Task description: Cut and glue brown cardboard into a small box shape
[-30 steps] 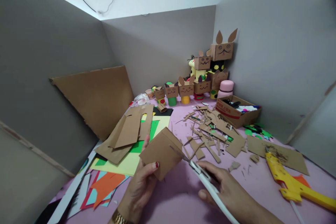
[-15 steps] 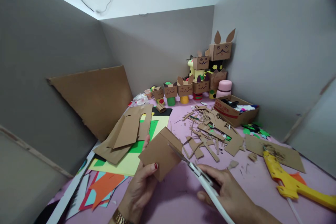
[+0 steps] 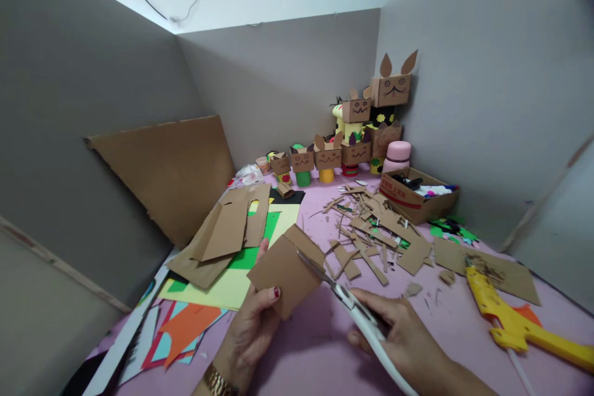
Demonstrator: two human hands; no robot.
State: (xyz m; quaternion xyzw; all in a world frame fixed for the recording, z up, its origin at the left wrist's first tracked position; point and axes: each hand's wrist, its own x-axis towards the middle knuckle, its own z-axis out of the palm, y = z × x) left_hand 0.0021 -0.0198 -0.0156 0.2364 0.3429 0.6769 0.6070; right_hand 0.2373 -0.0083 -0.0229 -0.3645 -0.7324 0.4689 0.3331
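My left hand [image 3: 257, 315] grips a folded piece of cardboard [image 3: 285, 269] by its lower left side, with the thumb on the face and a fingertip behind the far edge. White-handled scissors [image 3: 357, 312] are in my right hand [image 3: 399, 328], which is wrapped round the handles. The scissors' blades lie at the right part of the cardboard, along the fold near its top flap. Whether the blades are fully closed on the cardboard I cannot make out. The piece is held up over the pink tabletop [image 3: 320, 359], tilted towards me.
Cardboard scraps [image 3: 366, 241] litter the right middle. A yellow glue gun [image 3: 515, 315] rests at the right by a cardboard strip. Behind stand several cardboard animal figures [image 3: 327, 158] and a box of pens [image 3: 417, 195]. Cut cardboard sheets [image 3: 225, 232] and coloured paper [image 3: 188, 328] lie left.
Almost nothing differs. The cardboard and both hands appear shifted very slightly in view, and the scissors stay at the same fold.
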